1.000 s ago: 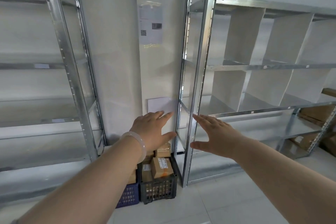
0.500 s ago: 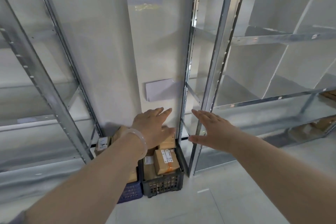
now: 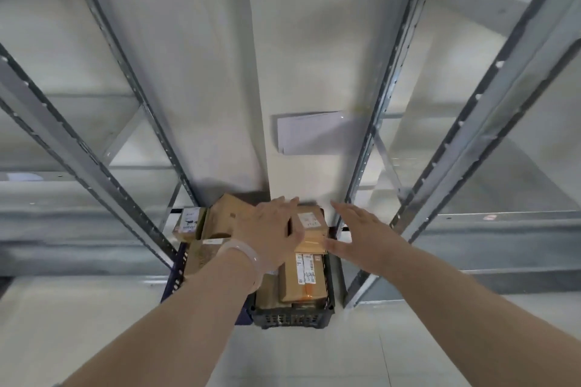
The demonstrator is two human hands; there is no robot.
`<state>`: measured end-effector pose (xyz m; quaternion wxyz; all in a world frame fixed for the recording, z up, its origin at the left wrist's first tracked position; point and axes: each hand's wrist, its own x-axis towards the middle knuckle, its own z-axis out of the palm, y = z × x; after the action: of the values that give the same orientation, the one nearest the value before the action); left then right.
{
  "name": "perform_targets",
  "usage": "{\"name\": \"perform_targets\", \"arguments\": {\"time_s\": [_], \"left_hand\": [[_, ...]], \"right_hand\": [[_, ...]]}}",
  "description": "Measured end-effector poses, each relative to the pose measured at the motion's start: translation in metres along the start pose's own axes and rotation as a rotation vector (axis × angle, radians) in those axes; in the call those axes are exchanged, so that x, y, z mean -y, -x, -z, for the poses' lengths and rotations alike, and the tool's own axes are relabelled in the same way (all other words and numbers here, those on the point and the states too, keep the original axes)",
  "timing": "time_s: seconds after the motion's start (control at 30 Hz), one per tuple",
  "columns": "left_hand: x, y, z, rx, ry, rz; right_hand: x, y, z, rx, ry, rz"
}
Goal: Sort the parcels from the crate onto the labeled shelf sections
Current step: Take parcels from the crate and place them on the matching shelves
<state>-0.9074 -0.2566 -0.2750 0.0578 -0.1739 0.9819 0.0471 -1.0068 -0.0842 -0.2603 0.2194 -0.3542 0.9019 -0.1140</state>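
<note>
The left hand (image 3: 267, 234) hides part of the top parcel (image 3: 311, 229).

The black crate (image 3: 295, 319) stands on the floor (image 3: 314, 361) in the narrow bay between the left shelf upright (image 3: 94, 173) and the right shelf upright (image 3: 465, 122), with the wall (image 3: 283, 56) close behind. The blue crate (image 3: 176, 270) blocks its left side. Parcels (image 3: 303, 280) stack above the rim — access is from above and from the front.
</note>
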Motion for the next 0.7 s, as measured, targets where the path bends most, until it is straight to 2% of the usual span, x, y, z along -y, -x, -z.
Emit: {"name": "perform_targets", "arguments": {"time_s": [0.13,0.27,0.47,0.7], "left_hand": [[0.027,-0.032,-0.037,0.159,0.103,0.016],[0.060,-0.076,-0.081,0.225,0.197,0.010],[0.099,-0.140,-0.147,0.363,0.223,-0.002],[0.104,-0.190,-0.245,0.544,0.238,0.027]], "right_hand": [[-0.016,-0.053,-0.034,0.120,-0.042,-0.079],[-0.026,-0.102,-0.068,0.199,-0.062,-0.191],[-0.036,-0.175,-0.121,0.284,-0.156,-0.323],[-0.079,-0.222,-0.195,0.430,-0.208,-0.411]]}}
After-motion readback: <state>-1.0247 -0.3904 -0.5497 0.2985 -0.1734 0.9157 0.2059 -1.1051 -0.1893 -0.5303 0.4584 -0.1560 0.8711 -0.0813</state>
